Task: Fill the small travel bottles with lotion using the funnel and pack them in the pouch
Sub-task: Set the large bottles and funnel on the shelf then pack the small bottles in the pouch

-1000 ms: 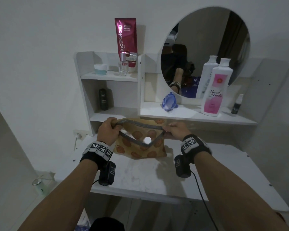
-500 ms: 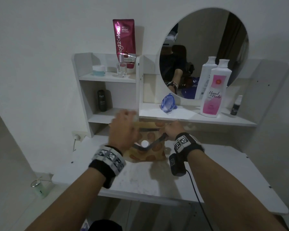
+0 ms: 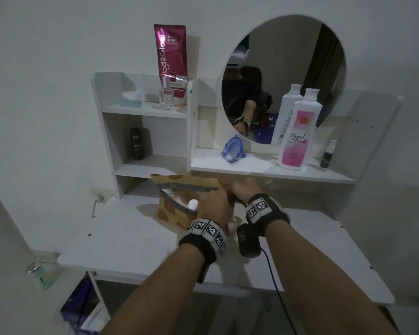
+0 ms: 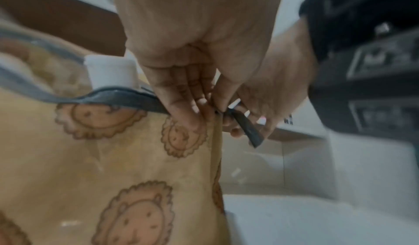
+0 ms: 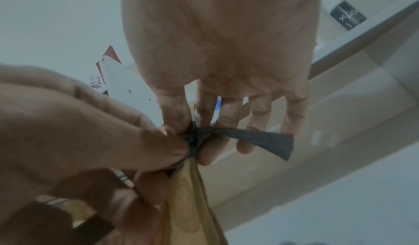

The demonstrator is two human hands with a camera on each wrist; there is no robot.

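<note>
The tan cookie-print pouch (image 3: 169,210) stands with its mouth wide on the white desk (image 3: 136,240). A small bottle's white cap (image 3: 193,203) pokes up inside it. My left hand (image 3: 214,205) reaches across to the pouch's right end. In the left wrist view my left hand (image 4: 204,112) pinches the grey zipper (image 4: 127,98) at that end, next to the cap (image 4: 111,73). My right hand (image 5: 195,132) pinches the grey fabric tab (image 5: 265,139) at the zipper's end. In the head view my right hand (image 3: 243,189) sits just behind the left one.
A blue funnel (image 3: 234,149) lies on the shelf under the round mirror (image 3: 283,76), beside a pink Hand & Body lotion bottle (image 3: 298,134) and a small dark spray bottle (image 3: 327,154). The left shelves hold a magenta tube (image 3: 171,59), jars and a black bottle (image 3: 137,146).
My left hand let go of the pouch's left rim and swept right across its mouth to the zipper end by my right hand. The right hand kept its hold.
</note>
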